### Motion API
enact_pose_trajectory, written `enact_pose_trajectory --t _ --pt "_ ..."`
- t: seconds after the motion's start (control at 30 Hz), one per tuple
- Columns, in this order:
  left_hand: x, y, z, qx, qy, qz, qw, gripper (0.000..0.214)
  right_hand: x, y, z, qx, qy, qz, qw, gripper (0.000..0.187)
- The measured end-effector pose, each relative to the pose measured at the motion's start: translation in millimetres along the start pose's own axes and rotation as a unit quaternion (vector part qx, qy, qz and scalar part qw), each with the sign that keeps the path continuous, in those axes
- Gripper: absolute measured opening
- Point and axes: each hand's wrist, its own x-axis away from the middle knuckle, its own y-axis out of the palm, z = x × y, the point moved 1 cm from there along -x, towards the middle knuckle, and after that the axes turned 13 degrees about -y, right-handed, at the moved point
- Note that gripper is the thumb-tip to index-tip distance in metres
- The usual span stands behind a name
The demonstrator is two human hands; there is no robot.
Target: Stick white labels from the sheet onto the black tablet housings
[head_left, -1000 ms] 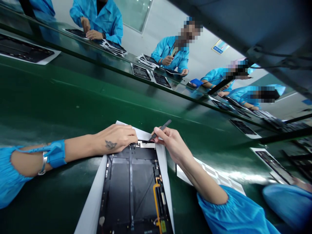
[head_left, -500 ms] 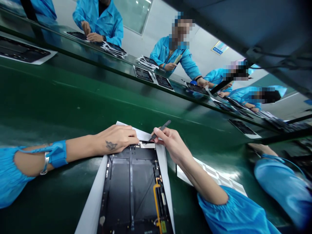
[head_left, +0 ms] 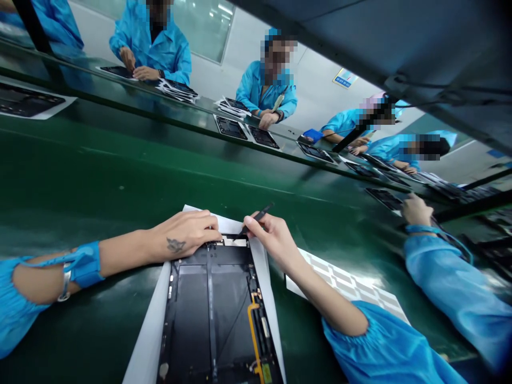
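An opened tablet housing [head_left: 228, 298], black inside with an orange flex cable [head_left: 253, 325], lies on white paper [head_left: 146, 325] in front of me. My left hand [head_left: 190, 232] rests on its top left edge, fingers curled and closed against it; the fingertips are partly hidden. Dark tweezers [head_left: 262, 212] are pinched in my right hand [head_left: 269, 234] at the top right corner. Their tips point down at a small white strip [head_left: 236, 242] along the housing's top edge. Whether the tips touch the strip I cannot tell.
Right of the housing lies a sheet of grey stickers [head_left: 348, 285]. A co-worker's hand [head_left: 418, 209] reaches in from the right towards another housing [head_left: 384, 200]. More housings [head_left: 230, 127] and stacks [head_left: 178, 89] line the raised far ledge, where several people in blue work.
My tweezers have shifted slightly over the white strip, while my left hand stays at the edge. The right-hand co-worker's arm has reached forward; a person opposite has drawn an arm back.
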Motion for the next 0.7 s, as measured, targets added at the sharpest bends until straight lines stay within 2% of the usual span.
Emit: enact_pose_trajectory --t 0.13,0.33,0.6,0.7 --pt "1 0.8 -1 0.001 0.026 0.023 0.999 0.030 9 0 -5 0.011 -0.043 0.037 0.998 0.038" --pt "2 1.0 -1 -0.004 0.037 0.054 0.998 0.030 16 13 -8 0.024 -0.165 0.002 0.986 0.027" --pt "2 1.1 -1 -0.015 0.042 0.054 0.998 0.033 18 15 -11 0.064 -0.247 -0.022 0.967 0.020" --pt "1 0.9 -1 -0.006 0.048 0.065 0.997 0.032 19 16 -11 0.068 -0.259 -0.018 0.963 0.019"
